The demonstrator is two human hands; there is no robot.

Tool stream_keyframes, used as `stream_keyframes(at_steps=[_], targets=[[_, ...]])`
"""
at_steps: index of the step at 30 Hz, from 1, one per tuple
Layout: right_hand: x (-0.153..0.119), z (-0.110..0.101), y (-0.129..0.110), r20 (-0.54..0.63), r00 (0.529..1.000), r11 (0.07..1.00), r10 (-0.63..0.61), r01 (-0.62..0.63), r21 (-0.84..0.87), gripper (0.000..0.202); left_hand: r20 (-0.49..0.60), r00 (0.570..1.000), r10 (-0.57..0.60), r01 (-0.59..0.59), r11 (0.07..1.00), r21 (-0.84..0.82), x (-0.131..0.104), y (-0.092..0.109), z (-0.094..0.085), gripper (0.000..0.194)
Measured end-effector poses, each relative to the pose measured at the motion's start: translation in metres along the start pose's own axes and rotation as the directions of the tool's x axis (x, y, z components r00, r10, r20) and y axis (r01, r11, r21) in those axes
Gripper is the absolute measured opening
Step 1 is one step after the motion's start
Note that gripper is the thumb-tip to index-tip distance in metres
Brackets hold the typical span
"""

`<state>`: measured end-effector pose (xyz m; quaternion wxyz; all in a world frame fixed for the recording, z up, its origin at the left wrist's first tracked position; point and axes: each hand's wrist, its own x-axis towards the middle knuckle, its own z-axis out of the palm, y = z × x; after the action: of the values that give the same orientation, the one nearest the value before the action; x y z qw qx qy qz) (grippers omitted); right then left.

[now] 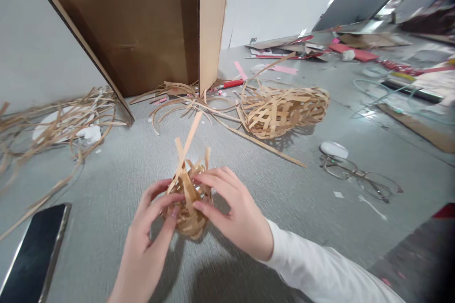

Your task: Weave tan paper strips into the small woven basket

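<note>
A white sleeve (pixel 330 265), nearest the head camera, leads to the right hand (pixel 236 210), its grip closed on the right side of a small woven basket (pixel 192 225) at the counter (pixel 277 227); the left hand (pixel 151 232) pinches the left side. The basket's rounded end faces the person, its long axis running away, loose strip ends pointing toward a cardboard box (pixel 213 23). Fingers hide both flanks; whether the base touches down is unclear. The bottom edge cuts off the left forearm.
</note>
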<state>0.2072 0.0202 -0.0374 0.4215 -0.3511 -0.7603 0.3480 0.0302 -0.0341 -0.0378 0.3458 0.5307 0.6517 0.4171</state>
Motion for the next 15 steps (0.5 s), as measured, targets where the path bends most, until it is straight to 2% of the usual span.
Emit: stream_keyframes(at_steps=[3, 6, 10, 12, 15], targets=[[0.005, -0.004, 0.008, 0.042, 0.993, 0.988, 0.114, -0.118, 0.099, 0.028, 0.026, 0.998, 0.060, -0.061, 0.997, 0.051, 0.000, 0.002, 0.001, 0.015], [0.014, -0.018, 0.016, 0.250, 0.964, 0.970, 0.094, -0.146, 0.197, 0.019, 0.042, 0.996, 0.084, -0.085, 0.996, 0.015, 0.002, 0.004, -0.002, 0.011], [0.028, -0.035, 0.024, 0.515, 0.857, 0.912, 0.010, -0.220, 0.347, 0.007, 0.114, 0.991, 0.073, -0.075, 0.997, 0.010, 0.005, 0.011, -0.012, 0.021], [0.033, -0.037, 0.029, 0.596, 0.802, 0.883, -0.016, -0.269, 0.386, 0.006, 0.176, 0.979, 0.100, -0.118, 0.989, 0.092, 0.008, 0.013, -0.018, 0.025], [0.040, -0.035, 0.035, 0.659, 0.750, 0.865, -0.060, -0.290, 0.410, 0.006, 0.222, 0.959, 0.174, -0.226, 0.945, 0.236, 0.014, 0.013, -0.028, 0.023]])
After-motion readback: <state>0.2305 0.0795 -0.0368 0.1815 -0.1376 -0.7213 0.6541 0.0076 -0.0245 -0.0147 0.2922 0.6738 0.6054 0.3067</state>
